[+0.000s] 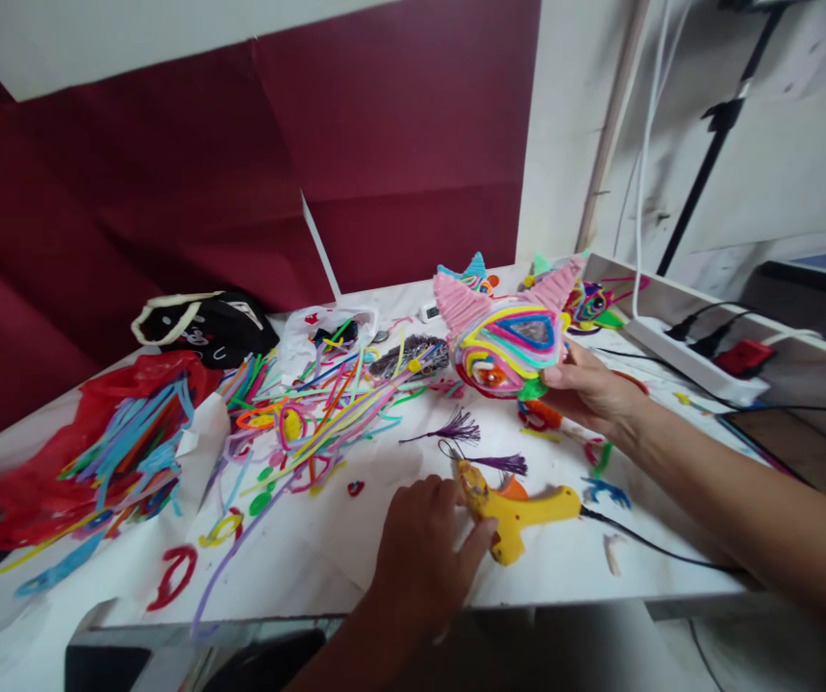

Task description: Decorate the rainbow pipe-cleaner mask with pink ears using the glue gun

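Note:
My right hand [589, 389] grips a colourful pipe-cleaner cat head [506, 336] with pink ears, holding it just above the white table [384, 548]. My left hand [423, 548] rests on the table near the front edge, its fingers curled beside the nozzle end of a yellow glue gun [517, 509]. The thumb touches the gun's front. Two purple tassels [470, 442] lie just beyond the gun.
A loose heap of coloured pipe cleaners [312, 404] covers the table's middle. A red bag [95, 442] with more sits at left, a black pouch [203, 327] behind it. A white power strip [693, 360] with plugs lies at right. More pipe-cleaner figures [589, 298] stand at the back.

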A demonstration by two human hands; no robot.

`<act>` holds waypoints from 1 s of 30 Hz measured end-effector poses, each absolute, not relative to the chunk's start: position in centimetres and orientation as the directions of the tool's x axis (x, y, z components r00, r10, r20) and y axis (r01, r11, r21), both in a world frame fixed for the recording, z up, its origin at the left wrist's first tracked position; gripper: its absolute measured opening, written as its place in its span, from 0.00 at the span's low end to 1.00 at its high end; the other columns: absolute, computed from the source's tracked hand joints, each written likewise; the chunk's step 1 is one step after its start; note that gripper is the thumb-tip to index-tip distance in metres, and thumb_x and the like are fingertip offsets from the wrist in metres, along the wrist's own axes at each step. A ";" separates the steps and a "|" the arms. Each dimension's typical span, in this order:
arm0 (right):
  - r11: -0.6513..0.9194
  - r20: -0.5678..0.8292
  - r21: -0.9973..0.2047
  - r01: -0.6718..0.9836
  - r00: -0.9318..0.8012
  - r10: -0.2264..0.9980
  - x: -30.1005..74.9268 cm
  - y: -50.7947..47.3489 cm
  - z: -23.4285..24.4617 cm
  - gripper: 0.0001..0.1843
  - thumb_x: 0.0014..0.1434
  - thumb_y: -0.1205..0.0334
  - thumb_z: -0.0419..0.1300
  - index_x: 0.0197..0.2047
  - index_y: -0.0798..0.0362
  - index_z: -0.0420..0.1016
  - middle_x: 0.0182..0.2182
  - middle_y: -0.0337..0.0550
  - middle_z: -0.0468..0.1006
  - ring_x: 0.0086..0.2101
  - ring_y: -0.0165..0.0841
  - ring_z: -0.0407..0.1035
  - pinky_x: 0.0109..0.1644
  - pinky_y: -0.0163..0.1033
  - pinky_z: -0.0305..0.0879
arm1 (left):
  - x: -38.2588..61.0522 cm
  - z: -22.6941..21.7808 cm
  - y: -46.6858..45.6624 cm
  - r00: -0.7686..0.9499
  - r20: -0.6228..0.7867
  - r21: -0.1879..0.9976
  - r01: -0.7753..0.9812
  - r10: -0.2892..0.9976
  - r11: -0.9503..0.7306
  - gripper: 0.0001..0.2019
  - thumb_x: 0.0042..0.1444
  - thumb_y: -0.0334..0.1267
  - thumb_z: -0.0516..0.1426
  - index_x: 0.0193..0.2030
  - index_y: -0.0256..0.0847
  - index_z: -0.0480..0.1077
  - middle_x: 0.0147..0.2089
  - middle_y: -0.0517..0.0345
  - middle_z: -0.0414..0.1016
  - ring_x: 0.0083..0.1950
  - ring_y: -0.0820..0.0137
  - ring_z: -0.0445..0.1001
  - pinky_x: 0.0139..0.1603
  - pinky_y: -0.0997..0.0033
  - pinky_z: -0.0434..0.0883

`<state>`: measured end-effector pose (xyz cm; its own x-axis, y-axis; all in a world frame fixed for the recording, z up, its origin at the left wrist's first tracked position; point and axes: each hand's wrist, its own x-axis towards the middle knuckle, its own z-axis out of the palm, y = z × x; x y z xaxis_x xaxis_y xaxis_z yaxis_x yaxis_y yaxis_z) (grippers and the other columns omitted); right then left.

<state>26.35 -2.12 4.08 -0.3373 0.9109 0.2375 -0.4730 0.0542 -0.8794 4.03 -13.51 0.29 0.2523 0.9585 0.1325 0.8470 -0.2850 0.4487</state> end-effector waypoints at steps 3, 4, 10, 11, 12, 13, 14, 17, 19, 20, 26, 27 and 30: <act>0.054 0.236 -0.874 -0.482 -0.327 0.915 25.9 -2.5 4.4 0.35 0.40 0.59 0.74 0.53 0.40 0.71 0.46 0.41 0.82 0.52 0.49 0.73 0.56 0.59 0.68 | 3.2 1.0 -12.0 0.168 0.186 0.665 0.704 0.968 -0.250 0.15 0.58 0.47 0.56 0.48 0.42 0.69 0.37 0.54 0.72 0.39 0.63 0.71 0.45 0.56 0.69; 0.051 0.236 -0.874 -0.484 -0.330 0.914 25.7 -2.6 4.5 0.36 0.40 0.58 0.74 0.54 0.40 0.71 0.47 0.42 0.82 0.53 0.50 0.72 0.56 0.59 0.68 | 3.0 1.2 -11.2 0.145 0.202 0.745 0.619 0.969 -0.248 0.19 0.57 0.48 0.57 0.52 0.43 0.67 0.41 0.53 0.72 0.41 0.64 0.72 0.47 0.57 0.69; 0.025 0.239 -0.878 -0.477 -0.392 0.889 24.4 -3.2 4.5 0.36 0.41 0.57 0.74 0.55 0.42 0.70 0.47 0.44 0.82 0.53 0.49 0.72 0.57 0.58 0.68 | 4.3 2.0 -6.2 0.182 0.150 0.988 0.003 0.972 -0.153 0.45 0.42 0.45 0.69 0.65 0.45 0.54 0.61 0.42 0.66 0.60 0.55 0.69 0.56 0.57 0.69; 0.026 0.244 -0.877 -0.480 -0.399 0.884 24.2 -3.1 4.4 0.35 0.42 0.58 0.73 0.54 0.42 0.70 0.47 0.44 0.82 0.53 0.49 0.72 0.57 0.57 0.67 | 4.8 2.2 -5.7 0.229 0.164 0.985 -0.085 0.960 -0.148 0.47 0.40 0.44 0.70 0.66 0.45 0.52 0.62 0.43 0.66 0.61 0.54 0.69 0.58 0.56 0.69; 0.027 0.250 -0.875 -0.484 -0.403 0.880 24.1 -3.1 4.2 0.34 0.42 0.59 0.73 0.54 0.43 0.70 0.47 0.44 0.82 0.53 0.48 0.72 0.58 0.56 0.67 | 5.2 2.4 -5.4 0.257 0.183 0.975 -0.170 0.949 -0.142 0.48 0.40 0.44 0.71 0.66 0.46 0.52 0.62 0.43 0.67 0.61 0.53 0.70 0.59 0.56 0.69; 0.027 0.255 -0.871 -0.490 -0.405 0.878 23.9 -3.0 4.1 0.34 0.43 0.60 0.73 0.54 0.44 0.70 0.47 0.45 0.82 0.53 0.47 0.72 0.58 0.55 0.67 | 5.6 2.7 -5.2 0.267 0.204 0.960 -0.245 0.942 -0.139 0.48 0.40 0.44 0.71 0.65 0.46 0.52 0.62 0.44 0.68 0.60 0.53 0.71 0.59 0.55 0.69; 0.028 0.259 -0.867 -0.497 -0.403 0.878 23.8 -3.0 3.9 0.34 0.42 0.61 0.74 0.54 0.46 0.70 0.47 0.45 0.82 0.53 0.46 0.72 0.58 0.55 0.66 | 5.9 3.0 -5.1 0.264 0.226 0.943 -0.302 0.938 -0.142 0.47 0.40 0.44 0.71 0.65 0.46 0.52 0.62 0.44 0.68 0.60 0.54 0.71 0.59 0.55 0.69; 0.041 0.269 -0.862 -0.506 -0.386 0.882 23.3 -2.8 3.7 0.38 0.40 0.63 0.75 0.55 0.49 0.69 0.48 0.47 0.81 0.53 0.46 0.73 0.58 0.54 0.66 | 6.3 3.8 -5.2 0.276 0.283 0.918 -0.356 0.918 -0.176 0.43 0.43 0.43 0.70 0.64 0.45 0.54 0.61 0.44 0.70 0.61 0.55 0.71 0.61 0.54 0.69; 0.061 0.278 -0.862 -0.503 -0.367 0.888 22.9 -2.9 3.8 0.41 0.38 0.64 0.76 0.56 0.49 0.69 0.49 0.48 0.81 0.52 0.46 0.73 0.58 0.53 0.66 | 6.2 4.0 -5.1 0.281 0.314 0.906 -0.374 0.907 -0.198 0.41 0.44 0.42 0.70 0.63 0.45 0.54 0.60 0.45 0.70 0.62 0.56 0.70 0.62 0.54 0.67; 0.072 0.281 -0.863 -0.500 -0.358 0.890 22.7 -2.9 3.9 0.41 0.37 0.64 0.76 0.56 0.49 0.69 0.49 0.48 0.81 0.52 0.45 0.73 0.58 0.53 0.66 | 6.2 4.1 -5.0 0.272 0.328 0.898 -0.386 0.905 -0.210 0.41 0.44 0.41 0.69 0.62 0.45 0.55 0.60 0.46 0.71 0.62 0.57 0.70 0.63 0.55 0.67; 0.109 0.284 -0.886 -0.451 -0.341 0.896 21.9 -3.2 4.3 0.41 0.39 0.60 0.76 0.56 0.49 0.69 0.50 0.47 0.80 0.53 0.44 0.72 0.60 0.51 0.64 | 5.8 4.1 -4.6 0.247 0.336 0.888 -0.405 0.909 -0.219 0.38 0.45 0.40 0.69 0.61 0.47 0.57 0.59 0.51 0.72 0.62 0.59 0.71 0.64 0.54 0.66; 0.114 0.290 -0.888 -0.445 -0.350 0.891 21.9 -3.1 4.3 0.40 0.40 0.59 0.76 0.57 0.49 0.69 0.50 0.47 0.79 0.54 0.44 0.71 0.60 0.51 0.64 | 5.7 4.1 -4.6 0.251 0.328 0.888 -0.411 0.911 -0.206 0.38 0.45 0.39 0.69 0.61 0.48 0.57 0.59 0.52 0.72 0.62 0.60 0.71 0.64 0.55 0.66; 0.133 0.292 -0.906 -0.403 -0.366 0.884 22.7 -3.1 3.8 0.40 0.42 0.54 0.75 0.58 0.49 0.68 0.54 0.49 0.76 0.57 0.45 0.67 0.60 0.52 0.63 | 5.5 4.1 -4.5 0.263 0.290 0.902 -0.398 0.920 -0.170 0.37 0.45 0.41 0.68 0.61 0.50 0.58 0.57 0.51 0.73 0.61 0.58 0.71 0.61 0.54 0.70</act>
<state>22.74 -3.07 3.77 -0.3657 0.8837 0.2921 -0.4028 0.1326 -0.9056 5.48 -4.49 4.11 0.2628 0.9203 0.2897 -0.3976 -0.1703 0.9016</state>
